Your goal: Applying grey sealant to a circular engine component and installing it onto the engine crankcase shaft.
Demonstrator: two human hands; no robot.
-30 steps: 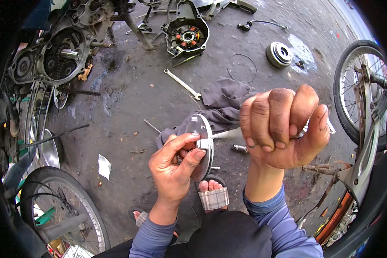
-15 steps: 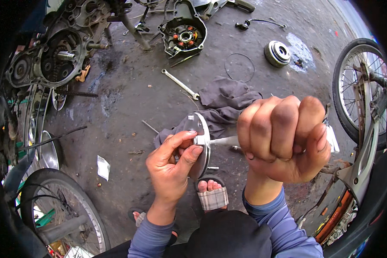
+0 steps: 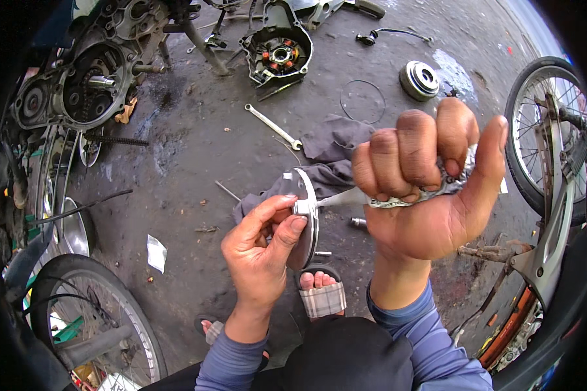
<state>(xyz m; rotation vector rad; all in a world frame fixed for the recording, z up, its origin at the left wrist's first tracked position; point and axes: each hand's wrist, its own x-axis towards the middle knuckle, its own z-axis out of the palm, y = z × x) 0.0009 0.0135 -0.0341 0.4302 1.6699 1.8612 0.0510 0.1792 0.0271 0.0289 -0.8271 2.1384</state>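
Observation:
My left hand pinches a round metal disc by the squarish boss at its middle, holding it nearly on edge. A whitish line runs along the disc's rim. My right hand is wrapped round a crumpled printed squeeze tube, its thumb lifted off. The tube's pale tapered nozzle points left and meets the right side of the rim, as far as I can see. Beneath and behind lies a dark grey cloth on the ground.
An open-end wrench, a thin ring and a round flywheel-like part lie beyond. An engine cover with coils sits further back. An opened engine and a wheel stand left; another wheel is at right.
My right hand's fingers have loosened and its thumb has lifted, so more of the tube shows. The nozzle sits slightly higher along the rim; my left hand has barely moved.

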